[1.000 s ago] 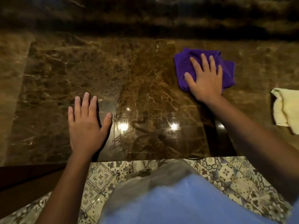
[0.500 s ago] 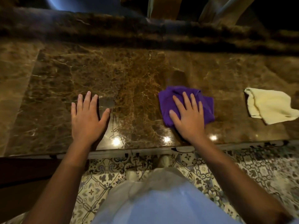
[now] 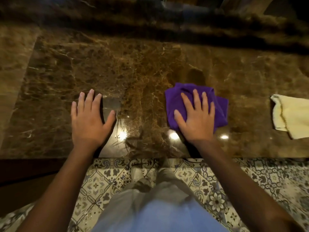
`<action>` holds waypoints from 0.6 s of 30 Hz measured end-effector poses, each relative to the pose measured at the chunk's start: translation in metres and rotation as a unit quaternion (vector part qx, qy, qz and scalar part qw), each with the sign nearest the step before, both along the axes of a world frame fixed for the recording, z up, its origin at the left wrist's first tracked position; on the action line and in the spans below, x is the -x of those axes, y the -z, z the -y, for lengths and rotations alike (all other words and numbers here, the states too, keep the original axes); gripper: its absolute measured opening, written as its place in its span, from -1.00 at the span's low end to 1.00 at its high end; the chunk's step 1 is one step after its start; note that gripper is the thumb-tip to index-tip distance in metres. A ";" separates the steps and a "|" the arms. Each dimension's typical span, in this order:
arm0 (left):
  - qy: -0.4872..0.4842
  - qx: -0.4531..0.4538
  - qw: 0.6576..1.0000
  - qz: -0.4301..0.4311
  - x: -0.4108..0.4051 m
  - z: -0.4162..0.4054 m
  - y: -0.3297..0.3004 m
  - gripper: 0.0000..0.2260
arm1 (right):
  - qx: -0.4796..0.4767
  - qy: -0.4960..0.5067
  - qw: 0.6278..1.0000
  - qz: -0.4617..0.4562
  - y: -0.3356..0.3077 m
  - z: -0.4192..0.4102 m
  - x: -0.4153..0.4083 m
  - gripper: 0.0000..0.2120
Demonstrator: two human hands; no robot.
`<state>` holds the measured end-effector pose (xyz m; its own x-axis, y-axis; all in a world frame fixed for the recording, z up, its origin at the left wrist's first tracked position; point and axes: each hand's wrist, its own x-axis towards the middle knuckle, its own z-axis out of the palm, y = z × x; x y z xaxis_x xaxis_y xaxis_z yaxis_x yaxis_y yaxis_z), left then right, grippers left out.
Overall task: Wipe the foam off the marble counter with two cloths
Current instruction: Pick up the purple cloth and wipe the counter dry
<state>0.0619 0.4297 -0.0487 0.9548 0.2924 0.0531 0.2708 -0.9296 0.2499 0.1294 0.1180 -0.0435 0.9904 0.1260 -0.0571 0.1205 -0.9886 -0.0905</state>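
A brown veined marble counter (image 3: 133, 67) fills the upper half of the view. My right hand (image 3: 195, 118) lies flat, fingers spread, pressing a crumpled purple cloth (image 3: 220, 108) onto the counter near its front edge. My left hand (image 3: 90, 119) rests flat on the bare marble to the left, fingers apart, holding nothing. A pale yellow cloth (image 3: 291, 116) lies loose on the counter at the right edge, apart from both hands. I see no foam on the marble, only glossy light spots.
The counter's front edge (image 3: 50, 157) runs across the middle. Below it are a patterned tile floor (image 3: 267, 178) and my own light clothing. A dark raised marble ledge (image 3: 150, 19) borders the counter at the back.
My right hand has dragged the purple cloth from the back of the counter toward the front edge. My left hand has stayed flat in place. The view shifted, bringing the yellow cloth further in.
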 end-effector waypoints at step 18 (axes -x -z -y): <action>0.001 -0.005 1.000 0.007 0.003 0.001 -0.006 -0.40 | -0.138 -0.182 0.972 -0.064 -0.020 -0.118 -0.157 -0.44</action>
